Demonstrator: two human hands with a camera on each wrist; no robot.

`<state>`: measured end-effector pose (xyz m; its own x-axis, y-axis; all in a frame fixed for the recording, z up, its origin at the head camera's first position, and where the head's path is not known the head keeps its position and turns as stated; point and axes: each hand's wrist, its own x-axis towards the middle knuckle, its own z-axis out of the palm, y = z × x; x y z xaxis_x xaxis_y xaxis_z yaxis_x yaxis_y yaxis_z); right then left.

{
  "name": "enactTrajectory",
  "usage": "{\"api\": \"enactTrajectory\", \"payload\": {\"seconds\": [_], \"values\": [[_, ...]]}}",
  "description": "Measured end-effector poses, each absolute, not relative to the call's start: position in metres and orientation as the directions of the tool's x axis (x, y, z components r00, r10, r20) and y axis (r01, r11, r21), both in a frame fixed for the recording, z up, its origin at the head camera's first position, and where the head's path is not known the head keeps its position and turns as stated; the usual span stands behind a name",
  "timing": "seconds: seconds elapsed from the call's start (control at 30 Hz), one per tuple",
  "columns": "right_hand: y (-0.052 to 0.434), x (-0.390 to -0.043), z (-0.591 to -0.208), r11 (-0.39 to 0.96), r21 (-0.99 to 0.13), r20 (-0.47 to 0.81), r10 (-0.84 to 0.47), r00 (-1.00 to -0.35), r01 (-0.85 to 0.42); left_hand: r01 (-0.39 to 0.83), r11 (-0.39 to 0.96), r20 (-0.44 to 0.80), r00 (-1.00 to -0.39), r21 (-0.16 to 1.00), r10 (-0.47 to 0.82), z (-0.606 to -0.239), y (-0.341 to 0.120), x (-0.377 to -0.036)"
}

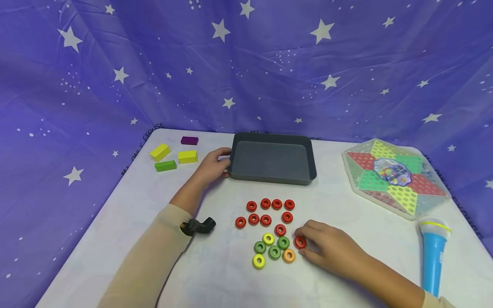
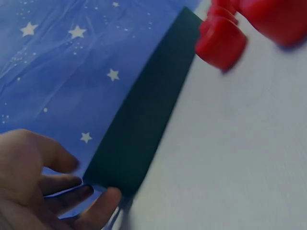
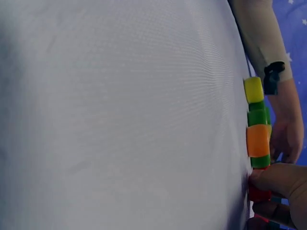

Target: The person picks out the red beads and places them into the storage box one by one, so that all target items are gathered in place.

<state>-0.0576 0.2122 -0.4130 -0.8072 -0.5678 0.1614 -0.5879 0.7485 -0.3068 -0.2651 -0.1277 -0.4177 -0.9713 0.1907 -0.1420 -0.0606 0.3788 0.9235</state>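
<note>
Beige sleeve (image 1: 144, 256) led to the left hand (image 1: 213, 167), grip spread against the tray (image 1: 273, 160); the right hand (image 1: 333, 248) pinched a red ring (image 1: 301, 243), with the tray beyond and leftward.

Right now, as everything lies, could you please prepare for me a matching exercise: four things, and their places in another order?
Things
1. dark grey rectangular tray
2. one small red ring
3. purple rectangular block
4. blue microphone-shaped object

Places
A. farther back than two yellow rectangular blocks
B. near the hexagonal star-patterned board
C. beside the left hand
D. between the right hand's thumb and fingers

Pairs: 1-C, 2-D, 3-A, 4-B
</note>
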Motion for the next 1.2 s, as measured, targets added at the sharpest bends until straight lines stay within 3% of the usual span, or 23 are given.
{"api": "enactTrajectory", "payload": {"seconds": [0.2,0.4,0.6,0.8,0.97,1.2], "values": [[0.213,-0.076,-0.395,0.708,-0.35,0.188,-0.589,-0.786,-0.614,-0.063,0.4,-0.14,-0.976,0.914,0.165,-0.418,-0.135,-0.264],[0.224,-0.12,-0.36,0.704,-0.372,0.192,-0.58,-0.792,-0.606,-0.061,0.416,-0.141,-0.976,0.907,0.166,-0.418,-0.142,-0.264],[0.242,-0.167,-0.325,0.768,-0.305,0.131,-0.551,-0.824,-0.563,-0.042,0.393,-0.13,-0.971,0.919,0.201,-0.418,-0.134,-0.268],[0.251,-0.214,-0.301,0.799,-0.21,0.069,-0.563,-0.824,-0.564,-0.109,0.364,-0.185,-0.966,0.925,0.181,-0.416,-0.127,-0.267],[0.251,-0.253,-0.295,0.784,-0.18,0.048,-0.595,-0.802,-0.593,-0.12,0.352,-0.195,-0.963,0.928,0.185,-0.416,-0.126,-0.268],[0.242,-0.308,-0.319,0.763,-0.243,-0.025,-0.623,-0.782,-0.599,-0.126,0.352,-0.199,-0.963,0.927,0.181,-0.42,-0.13,-0.269]]}}
